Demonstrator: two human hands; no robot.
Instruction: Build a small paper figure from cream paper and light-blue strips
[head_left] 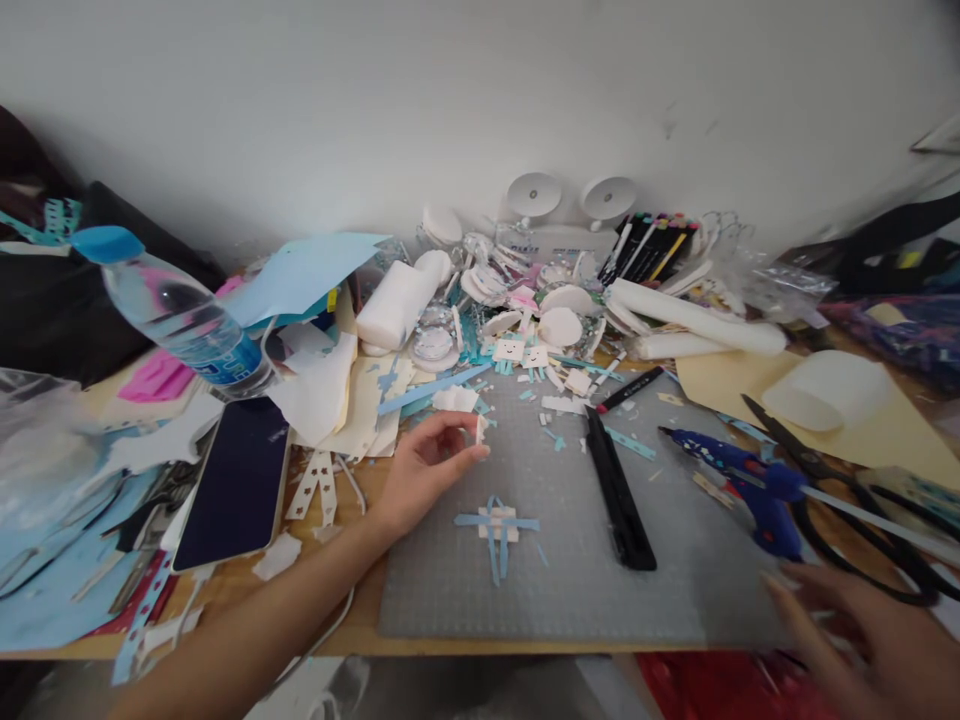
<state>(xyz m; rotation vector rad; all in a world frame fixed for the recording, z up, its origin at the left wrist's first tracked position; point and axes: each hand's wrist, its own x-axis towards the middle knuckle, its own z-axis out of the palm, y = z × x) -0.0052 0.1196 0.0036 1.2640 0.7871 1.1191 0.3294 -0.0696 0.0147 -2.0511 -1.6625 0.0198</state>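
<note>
My left hand (427,468) is above the grey cutting mat (450,600), thumb and fingertips closed on a small white piece (481,430). Below it on the mat lies a small white block (488,530) crossed by light blue paper strips (519,523). My right hand (862,625) is at the lower right, past the mat's edge, smeared by motion; whether it holds anything I cannot make out. Closest to it are the blue glue gun (757,490) and black scissors (814,545). A black utility knife (617,490) rests on the mat between the hands.
Left of the mat are a phone (238,480), a leaning water bottle (180,315) and paper scraps. Along the wall are a pile of white discs (559,327), markers (651,247) and small white figures with drawn faces (509,350). A white roll (829,388) lies at right.
</note>
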